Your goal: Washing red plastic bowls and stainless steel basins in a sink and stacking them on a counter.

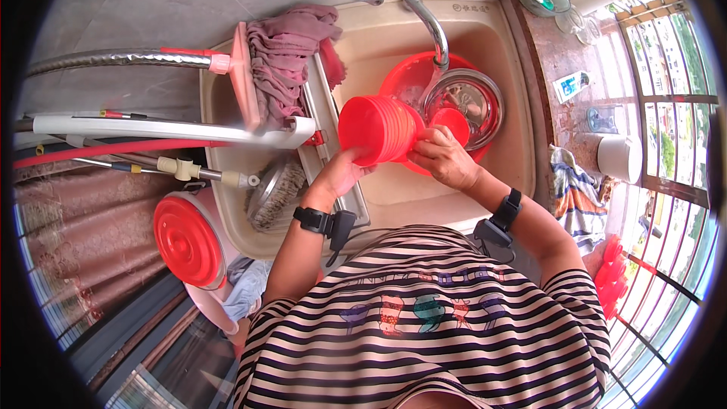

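My left hand (pixel 341 174) is wrapped round the lower side of a nested stack of red plastic cups (pixel 371 130), tilted over the sink. My right hand (pixel 448 160) pinches near the stack's right end, with a single red cup (pixel 452 123) at its fingertips. Its fingers partly hide where the cup and stack meet. Behind the cups, a red basin (pixel 400 72) sits in the beige sink (pixel 503 45). A shiny steel bowl (pixel 491 102) rests in the basin. Water appears to run into it from the curved metal faucet (pixel 413 1).
Left of the basin lie a mauve cloth (pixel 284 49), a pink squeegee head (pixel 242 76), several poles and a scrub brush (pixel 276 195). A red-lidded bucket (pixel 184 238) stands lower left. Along the right ledge are a white container (pixel 619 157), a striped towel (pixel 577 201) and red items (pixel 610 276).
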Demonstrator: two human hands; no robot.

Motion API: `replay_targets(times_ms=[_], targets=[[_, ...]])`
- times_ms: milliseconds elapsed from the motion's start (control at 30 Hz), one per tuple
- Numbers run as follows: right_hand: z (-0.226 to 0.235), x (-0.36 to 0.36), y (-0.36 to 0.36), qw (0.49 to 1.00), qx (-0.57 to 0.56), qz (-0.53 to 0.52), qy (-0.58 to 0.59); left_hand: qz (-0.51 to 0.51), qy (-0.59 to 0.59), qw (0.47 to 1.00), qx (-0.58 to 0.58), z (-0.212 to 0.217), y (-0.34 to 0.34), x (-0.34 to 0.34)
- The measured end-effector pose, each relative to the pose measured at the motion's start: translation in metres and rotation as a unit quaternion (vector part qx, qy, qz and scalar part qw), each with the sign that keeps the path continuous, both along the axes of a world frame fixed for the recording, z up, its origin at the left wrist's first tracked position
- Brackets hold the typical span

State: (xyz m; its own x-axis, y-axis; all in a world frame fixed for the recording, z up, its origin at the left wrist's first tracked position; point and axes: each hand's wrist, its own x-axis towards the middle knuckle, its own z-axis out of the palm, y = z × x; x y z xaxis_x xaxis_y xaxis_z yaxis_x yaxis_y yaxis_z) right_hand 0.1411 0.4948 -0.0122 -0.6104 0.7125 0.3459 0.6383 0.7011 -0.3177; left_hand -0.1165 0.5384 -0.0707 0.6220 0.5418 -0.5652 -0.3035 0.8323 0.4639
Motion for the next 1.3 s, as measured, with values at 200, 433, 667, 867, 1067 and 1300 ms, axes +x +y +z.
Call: replay_targets(times_ms=[200, 433, 667, 867, 1067, 1300], targets=[[0.006, -0.006, -0.001, 0.995, -0.031, -0.055, 0.078, 0.001, -0.215, 0.973, -0.086, 0.008, 0.005, 0.015], [-0.031, 0.02, -0.008, 0.954, -0.075, -0.262, 0.123, 0.059, -0.102, 0.993, -0.013, 0.003, 0.008, 0.014], [-0.148, 0.068, -0.042, 0.941, -0.15, -0.248, -0.177, 0.074, -0.101, 0.992, -0.017, 0.007, 0.008, 0.009], [-0.126, 0.068, -0.029, 0.947, -0.143, -0.255, -0.13, 0.091, -0.078, 0.993, -0.013, 0.01, 0.001, 0.005], [-0.111, 0.07, -0.017, 0.899, -0.328, -0.251, -0.146, 0.092, -0.084, 0.992, -0.007, 0.007, 0.004, 0.002], [-0.081, 0.044, 0.018, 0.968, -0.1, -0.213, -0.092, 0.106, -0.08, 0.991, -0.011, 0.015, 0.004, -0.001]])
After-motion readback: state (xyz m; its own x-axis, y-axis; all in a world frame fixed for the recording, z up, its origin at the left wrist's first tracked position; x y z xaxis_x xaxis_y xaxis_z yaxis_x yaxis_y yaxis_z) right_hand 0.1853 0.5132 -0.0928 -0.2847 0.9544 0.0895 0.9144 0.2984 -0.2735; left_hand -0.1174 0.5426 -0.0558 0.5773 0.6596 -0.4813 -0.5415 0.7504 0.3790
